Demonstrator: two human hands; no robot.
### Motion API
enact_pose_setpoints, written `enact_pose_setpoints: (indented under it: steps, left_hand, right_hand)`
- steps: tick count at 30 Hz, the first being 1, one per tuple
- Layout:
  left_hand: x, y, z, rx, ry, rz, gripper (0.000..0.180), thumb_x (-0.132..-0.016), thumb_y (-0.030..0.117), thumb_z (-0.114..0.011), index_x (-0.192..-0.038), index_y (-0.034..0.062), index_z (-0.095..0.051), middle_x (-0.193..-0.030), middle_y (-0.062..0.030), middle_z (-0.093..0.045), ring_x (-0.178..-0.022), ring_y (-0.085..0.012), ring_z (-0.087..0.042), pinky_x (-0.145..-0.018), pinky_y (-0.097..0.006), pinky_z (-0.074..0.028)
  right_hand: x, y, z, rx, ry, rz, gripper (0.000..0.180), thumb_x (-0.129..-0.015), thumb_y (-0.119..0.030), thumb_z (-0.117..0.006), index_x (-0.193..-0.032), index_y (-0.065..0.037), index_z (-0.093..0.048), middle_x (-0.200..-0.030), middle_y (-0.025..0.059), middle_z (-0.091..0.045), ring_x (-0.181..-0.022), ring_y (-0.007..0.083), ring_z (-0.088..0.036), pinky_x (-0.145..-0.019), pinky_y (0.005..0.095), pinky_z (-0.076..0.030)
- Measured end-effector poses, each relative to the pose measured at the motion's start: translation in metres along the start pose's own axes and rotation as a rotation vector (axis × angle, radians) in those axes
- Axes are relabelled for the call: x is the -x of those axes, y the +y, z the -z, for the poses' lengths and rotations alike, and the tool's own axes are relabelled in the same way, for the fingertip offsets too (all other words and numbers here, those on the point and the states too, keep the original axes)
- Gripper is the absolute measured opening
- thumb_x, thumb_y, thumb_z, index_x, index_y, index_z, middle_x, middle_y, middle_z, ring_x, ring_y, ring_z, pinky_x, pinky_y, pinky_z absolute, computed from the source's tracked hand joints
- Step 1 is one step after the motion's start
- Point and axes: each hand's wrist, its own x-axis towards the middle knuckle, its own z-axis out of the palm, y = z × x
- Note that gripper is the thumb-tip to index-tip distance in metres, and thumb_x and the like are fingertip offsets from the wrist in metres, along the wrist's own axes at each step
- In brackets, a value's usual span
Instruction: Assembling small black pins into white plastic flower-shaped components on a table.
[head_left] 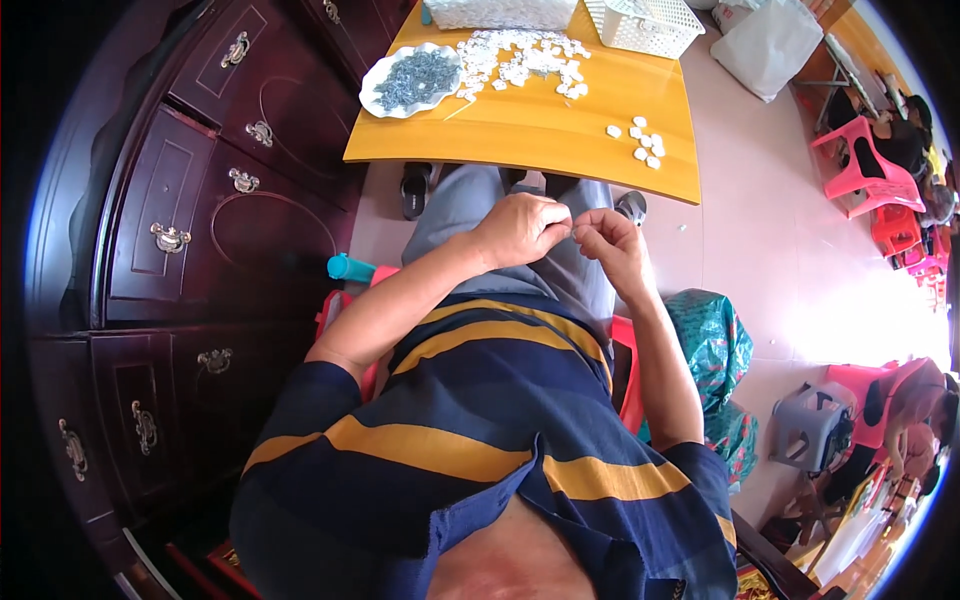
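My left hand and my right hand meet above my lap, just short of the table's near edge. Both have their thumbs and fingers pinched together at nearly the same spot. Whatever sits between the fingertips is too small to make out. Past them stands a yellow wooden table. On its left lies a scalloped white plate heaped with small dark grey pieces. Beside it many small white pieces are spread out. Several round white pieces lie apart near the right edge.
A white perforated basket and a clear bag of white pieces stand at the table's back. Dark red drawers line the left. Green patterned bags sit by my right arm. People and pink stools are farther right.
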Motion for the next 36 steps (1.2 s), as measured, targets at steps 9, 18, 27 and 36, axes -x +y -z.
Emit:
enact_pose_setpoints:
  steps: [9,18,27,36]
  left_hand:
    - [0.003,0.009,-0.004,-0.196,0.004,-0.023,0.014,-0.087,0.018,-0.070,-0.084,0.0054,-0.065,-0.080,-0.0117,-0.065,-0.077,-0.0344,-0.065,-0.065,-0.044,-0.051]
    - [-0.019,0.002,0.021,0.083,-0.191,-0.042,0.023,-0.083,0.025,-0.080,-0.089,0.0044,-0.072,-0.078,-0.0126,-0.068,-0.071,-0.0292,-0.066,-0.067,-0.039,-0.051]
    - [-0.051,-0.088,0.008,-0.672,0.018,-0.104,0.077,-0.096,0.057,-0.058,-0.150,0.0044,-0.044,-0.154,-0.0239,-0.041,-0.143,-0.0405,-0.039,-0.117,-0.050,-0.033]
    - [-0.087,-0.118,0.015,-0.671,0.030,0.101,0.085,-0.098,0.070,-0.040,-0.150,0.0026,-0.044,-0.156,-0.0266,-0.037,-0.146,-0.0413,-0.034,-0.121,-0.047,-0.027]
  right_hand:
    - [-0.001,0.015,0.002,-0.230,-0.018,-0.191,0.012,-0.097,-0.017,-0.070,-0.101,-0.006,-0.070,-0.085,-0.0014,-0.070,-0.072,0.0056,-0.061,-0.066,0.0201,-0.049]
    - [-0.002,0.017,0.003,-0.517,-0.050,-0.244,0.005,-0.093,-0.013,-0.073,-0.092,-0.010,-0.068,-0.082,-0.0026,-0.068,-0.067,0.0034,-0.058,-0.061,0.0176,-0.046]
    - [-0.006,0.012,-0.002,-0.468,0.055,-0.222,0.005,-0.091,-0.006,-0.068,-0.089,-0.009,-0.066,-0.080,0.0009,-0.065,-0.063,0.0069,-0.054,-0.059,0.0203,-0.044]
    - [-0.005,0.010,0.006,-0.473,0.009,-0.237,0.005,-0.092,-0.008,-0.069,-0.089,-0.011,-0.066,-0.081,-0.0025,-0.066,-0.066,0.0038,-0.055,-0.060,0.0180,-0.043]
